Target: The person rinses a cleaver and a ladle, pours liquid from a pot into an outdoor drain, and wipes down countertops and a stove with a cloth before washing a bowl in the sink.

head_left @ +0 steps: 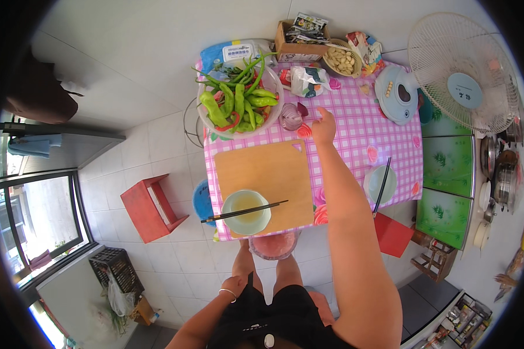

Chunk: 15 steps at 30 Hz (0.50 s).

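Reaching toward 12 o'clock across the pink-checked desk (355,134) with the right hand (324,127), grip released, fingers loose and grasping nothing. Stopping just short of the halved red onion (290,116), which lies at 1 o'clock off the bare wooden chopping board (264,174), with a cut piece or two just beside it and close to the fingertips. Resting the left hand (230,296) low at 6 o'clock, near the thigh and well apart from the desk; cannot tell whether that grip is clenched or released, being partly hidden by dark clothing.

Elsewhere on the desk: a big bowl of green peppers (239,102) at 11 o'clock of the board, a pale bowl (246,212) on the board's 6 o'clock edge with black chopsticks (244,211) laid across its rim, a second bowl (380,183) at 3 o'clock, a basket of garlic (342,60) at the far edge.

Judged as the step of fetching the onion for the board, not yet taken up. Calling next for a closing of the fingers round the half and a short carry back toward 7 o'clock onto the bare wood, clear of the pale bowl.
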{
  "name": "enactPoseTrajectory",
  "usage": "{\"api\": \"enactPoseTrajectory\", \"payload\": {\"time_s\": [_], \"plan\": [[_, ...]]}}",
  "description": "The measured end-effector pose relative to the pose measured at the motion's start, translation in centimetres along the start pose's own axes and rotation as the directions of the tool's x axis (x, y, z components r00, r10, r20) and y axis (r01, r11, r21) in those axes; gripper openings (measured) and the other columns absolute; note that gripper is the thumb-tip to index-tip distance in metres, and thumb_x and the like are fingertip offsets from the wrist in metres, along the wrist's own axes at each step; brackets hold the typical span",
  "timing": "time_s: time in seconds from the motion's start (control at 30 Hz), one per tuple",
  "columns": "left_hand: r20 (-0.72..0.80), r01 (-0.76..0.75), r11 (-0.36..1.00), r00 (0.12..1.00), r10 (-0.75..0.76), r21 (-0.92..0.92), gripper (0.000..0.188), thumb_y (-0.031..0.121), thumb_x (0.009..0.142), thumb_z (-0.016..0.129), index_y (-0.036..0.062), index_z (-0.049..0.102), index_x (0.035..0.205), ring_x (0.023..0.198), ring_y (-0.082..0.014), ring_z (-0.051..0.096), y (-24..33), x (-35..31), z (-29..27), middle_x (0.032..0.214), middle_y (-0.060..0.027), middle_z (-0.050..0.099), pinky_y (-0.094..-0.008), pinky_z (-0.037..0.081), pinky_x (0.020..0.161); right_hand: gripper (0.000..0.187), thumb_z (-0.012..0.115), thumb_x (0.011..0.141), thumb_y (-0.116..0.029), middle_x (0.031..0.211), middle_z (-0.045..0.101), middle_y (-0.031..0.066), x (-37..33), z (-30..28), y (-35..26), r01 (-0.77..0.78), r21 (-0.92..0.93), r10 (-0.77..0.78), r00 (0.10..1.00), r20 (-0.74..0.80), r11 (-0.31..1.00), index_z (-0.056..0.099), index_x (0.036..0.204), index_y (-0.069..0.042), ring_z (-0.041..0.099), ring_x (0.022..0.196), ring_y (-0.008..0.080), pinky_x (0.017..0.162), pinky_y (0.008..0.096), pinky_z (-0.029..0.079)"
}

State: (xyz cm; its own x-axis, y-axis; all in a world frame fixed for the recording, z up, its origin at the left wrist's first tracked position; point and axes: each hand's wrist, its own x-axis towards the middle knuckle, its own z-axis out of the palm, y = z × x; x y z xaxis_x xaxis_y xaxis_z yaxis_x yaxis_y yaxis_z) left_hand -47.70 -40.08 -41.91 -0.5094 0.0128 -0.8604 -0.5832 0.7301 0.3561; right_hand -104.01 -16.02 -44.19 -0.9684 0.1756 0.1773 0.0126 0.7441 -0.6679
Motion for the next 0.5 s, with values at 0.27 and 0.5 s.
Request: {"api": "enactPoseTrajectory", "payload": {"time_s": [0.27,0.5], "plan": [[0.075,0.006,0.995,0.997,-0.013,0.099,0.023,0.026,0.081,0.054,0.0046,0.063,0.085,0.084,-0.0376,0.061,-2.6,0.1,2.5,0.086,-0.0209,0.064,-0.0459,0.048,0.074,0.043,0.053,0.071,0.005,0.112,0.06,0.0096,1.3,-0.1,-3.1,0.299,-0.045,-0.274,0.918,0.287,0.953,0.061,0.111,-0.01,0.056,0.099,0.0311,0.086,0.0381,0.047],[0.062,0.016,0.998,0.998,-0.019,0.056,0.025,0.029,0.078,0.059,0.0057,0.065,0.086,0.082,-0.0328,0.063,-1.1,0.2,1.3,0.084,-0.0159,0.066,-0.0413,0.049,0.074,0.027,0.052,0.081,-0.002,0.095,0.066,0.0136,1.3,2.0,-1.3,0.062,0.014,-0.063,0.995,0.077,0.998,0.065,0.104,-0.007,0.061,0.09,0.031,0.079,0.0386,0.049]]}}
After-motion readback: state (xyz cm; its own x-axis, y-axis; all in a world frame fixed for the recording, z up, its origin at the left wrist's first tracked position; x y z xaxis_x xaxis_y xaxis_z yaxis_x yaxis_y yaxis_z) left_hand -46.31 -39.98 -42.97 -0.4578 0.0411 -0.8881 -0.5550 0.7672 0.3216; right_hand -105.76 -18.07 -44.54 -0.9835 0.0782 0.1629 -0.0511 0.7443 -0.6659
